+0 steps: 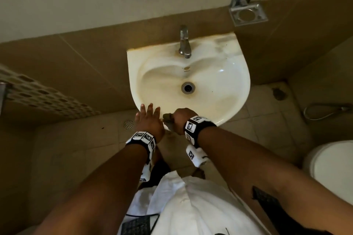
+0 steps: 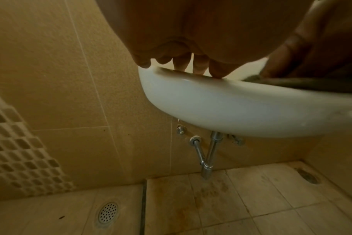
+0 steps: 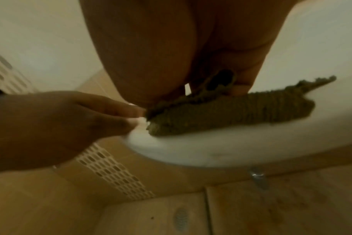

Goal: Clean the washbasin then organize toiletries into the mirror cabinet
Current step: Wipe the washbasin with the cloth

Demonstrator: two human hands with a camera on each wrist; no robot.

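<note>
The room is a bathroom with tan wall tiles, a paler tiled floor (image 1: 263, 129) and a round floor drain (image 2: 108, 212). A white wall-mounted washbasin (image 1: 229, 74) carries a chrome tap (image 1: 184, 44) at its rear edge and a metal drain fitting (image 1: 187, 87) at the bowl centre; yellowish staining marks the bowl and rear ledge. A chrome waste pipe (image 2: 209, 155) runs below the basin. An empty chrome holder (image 1: 248, 13) is fixed to the wall at the right. A white toilet lid (image 1: 332, 162) sits at the lower right. The left hand (image 1: 149, 120) rests on the near rim, fingers straight and spread. The right hand (image 1: 180, 120) grasps a dark olive cleaning cloth (image 3: 231, 111), pressed onto the near rim just beside the left hand.
</note>
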